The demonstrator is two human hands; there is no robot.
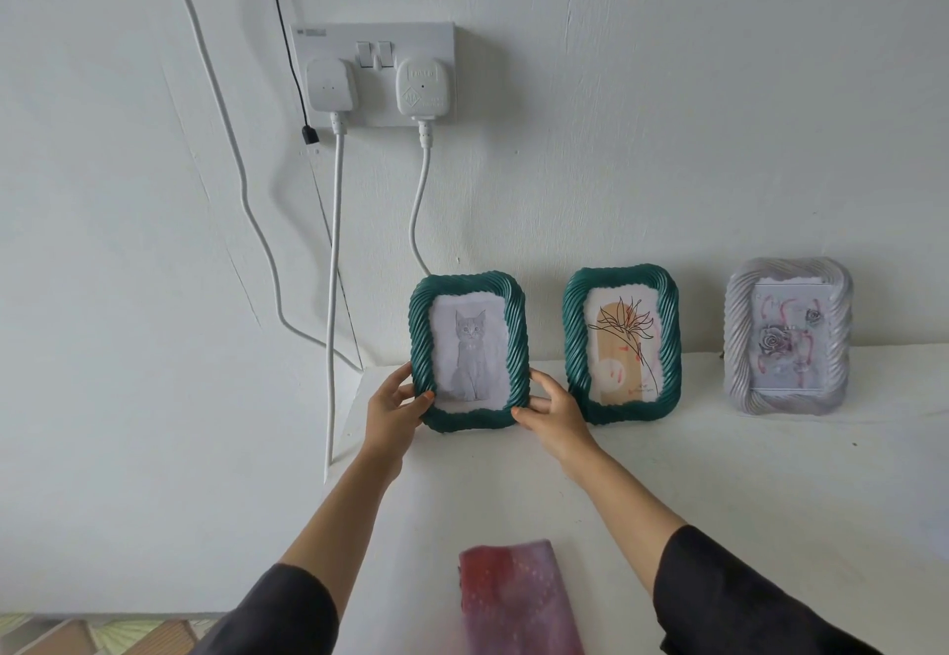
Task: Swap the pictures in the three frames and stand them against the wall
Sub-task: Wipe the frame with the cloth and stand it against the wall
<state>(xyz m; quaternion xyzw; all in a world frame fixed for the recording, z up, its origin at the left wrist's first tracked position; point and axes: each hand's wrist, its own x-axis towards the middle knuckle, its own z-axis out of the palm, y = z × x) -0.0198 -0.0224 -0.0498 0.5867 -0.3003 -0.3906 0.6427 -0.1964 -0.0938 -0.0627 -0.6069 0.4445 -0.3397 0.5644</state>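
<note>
Three rope-edged frames stand upright on a white table (pixel 719 474) against the wall. The left green frame (pixel 517 346) shows a grey kitten drawing. My left hand (pixel 395 405) grips its lower left edge and my right hand (pixel 552 408) grips its lower right edge. The middle green frame (pixel 574 341) holds a line-drawn flower on beige shapes. At the right, the silver frame (pixel 735 341) holds a grey rose picture. Neither of these two is touched.
A double wall socket (pixel 377 38) with two white plugs sits above the frames; white cables (pixel 334 269) hang down beside the table's left edge. A red and purple speckled cloth or pouch (pixel 518 598) lies near the table's front.
</note>
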